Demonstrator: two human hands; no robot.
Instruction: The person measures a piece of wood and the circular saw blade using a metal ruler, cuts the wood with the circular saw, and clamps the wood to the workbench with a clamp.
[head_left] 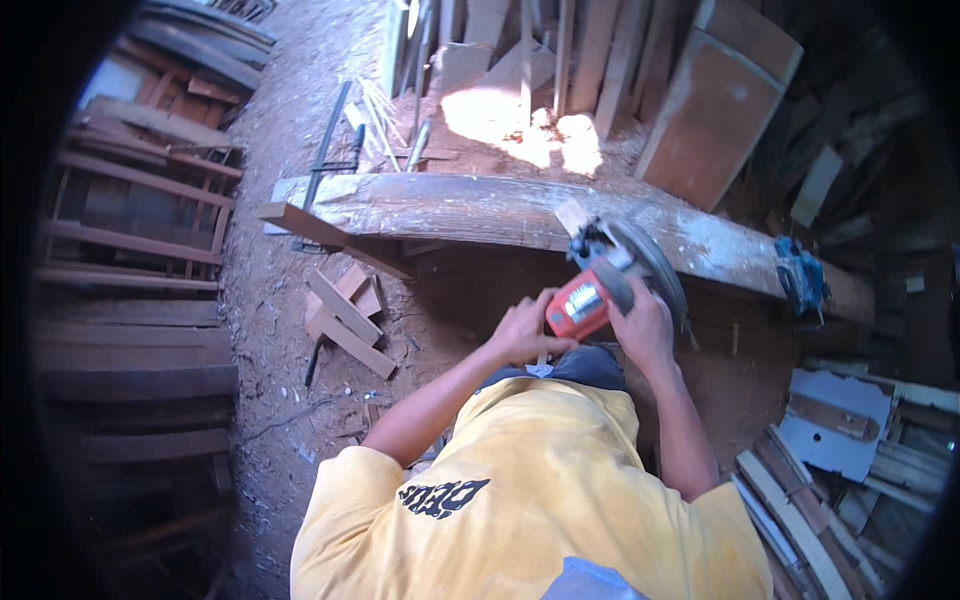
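A red power saw with a round grey guard, apparently a circular saw (pixel 578 306), is tilted at the near edge of a worn wooden bench (pixel 430 208). My left hand (pixel 522 333) is closed against the left end of its red motor body. On the other side, my right hand (pixel 643 328) wraps round its dark handle. The guard is slightly smeared and hides part of the bench. A small pale wood block (pixel 572 216) lies on the bench beside the saw's front. I cannot tell whether the blade touches wood.
A blue tool (pixel 801 276) rests at the bench's right end. At the left end are a bar clamp (pixel 322 150) and a slanting brown board (pixel 335 240). Wood offcuts (pixel 348 312) lie on the ground. Stacked timber (pixel 130 345) lines the left; a large brown panel (pixel 712 110) leans beyond the bench.
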